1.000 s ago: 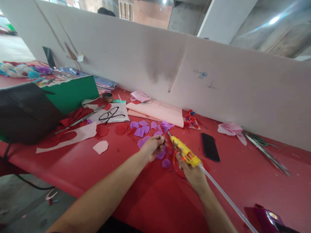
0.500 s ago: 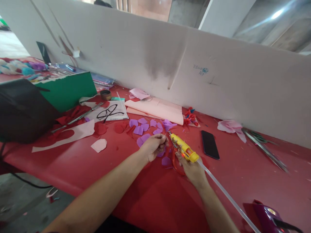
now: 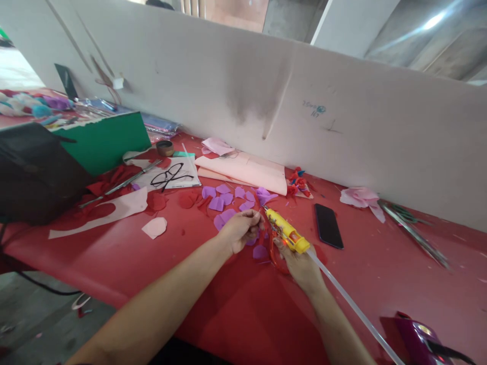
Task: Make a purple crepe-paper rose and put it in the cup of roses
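My right hand (image 3: 302, 266) is wrapped round a yellow glue gun (image 3: 287, 230), with a long clear glue stick (image 3: 353, 305) sticking out of its back end. The gun's nozzle points up and left, close by my left fingertips. My left hand (image 3: 245, 229) is closed in a pinch, on something too small to make out. Purple petal pieces (image 3: 224, 218) lie on the table just beyond and around my left hand; one purple petal (image 3: 260, 252) lies below the gun. A red loop (image 3: 276, 259) shows beneath the gun, partly hidden by my right hand.
Behind the petals lie pink sheets (image 3: 243, 172). A black phone (image 3: 328, 226) is right of the gun, with scissors (image 3: 407, 215) farther right. Eyeglasses (image 3: 171, 175) rest on white paper at left, near a black bag (image 3: 36, 172). A purple device (image 3: 426, 337) sits front right.
Almost nothing differs; both hands and the glue gun keep their places, and the view has shifted only slightly.
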`<state>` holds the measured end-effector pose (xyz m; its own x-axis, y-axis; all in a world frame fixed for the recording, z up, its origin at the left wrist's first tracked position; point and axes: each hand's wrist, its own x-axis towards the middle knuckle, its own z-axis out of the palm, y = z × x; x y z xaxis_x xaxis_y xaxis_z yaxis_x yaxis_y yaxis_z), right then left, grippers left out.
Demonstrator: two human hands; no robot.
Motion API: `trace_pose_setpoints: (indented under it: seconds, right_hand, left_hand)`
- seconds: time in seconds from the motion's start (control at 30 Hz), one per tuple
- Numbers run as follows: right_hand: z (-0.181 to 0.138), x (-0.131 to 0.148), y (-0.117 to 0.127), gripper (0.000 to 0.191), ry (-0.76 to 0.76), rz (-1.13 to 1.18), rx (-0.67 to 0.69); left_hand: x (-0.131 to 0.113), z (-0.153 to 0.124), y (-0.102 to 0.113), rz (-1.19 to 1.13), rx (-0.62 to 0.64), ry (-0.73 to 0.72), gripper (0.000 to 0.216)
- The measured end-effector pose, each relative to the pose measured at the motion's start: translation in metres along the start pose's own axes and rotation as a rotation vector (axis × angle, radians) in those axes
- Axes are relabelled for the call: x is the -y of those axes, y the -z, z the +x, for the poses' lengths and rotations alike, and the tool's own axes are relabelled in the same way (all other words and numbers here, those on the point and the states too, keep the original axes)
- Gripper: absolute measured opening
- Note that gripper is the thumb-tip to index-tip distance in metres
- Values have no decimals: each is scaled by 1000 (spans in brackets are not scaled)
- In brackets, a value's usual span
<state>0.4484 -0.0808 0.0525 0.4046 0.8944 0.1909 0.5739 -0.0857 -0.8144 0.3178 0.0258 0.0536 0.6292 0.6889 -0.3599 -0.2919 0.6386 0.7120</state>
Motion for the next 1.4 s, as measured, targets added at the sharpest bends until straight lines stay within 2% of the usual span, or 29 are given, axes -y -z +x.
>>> trace_pose_setpoints:
  seconds: [0.23, 1.4]
  right_hand:
    - [-1, -10, -2, 40, 25, -64, -11]
    - [-2, -11, -1, 34, 82, -113, -10]
  left_hand:
    - [-1, -1, 0, -8, -1, -8, 19]
    - [1, 0, 0, 36, -24, -27, 18]
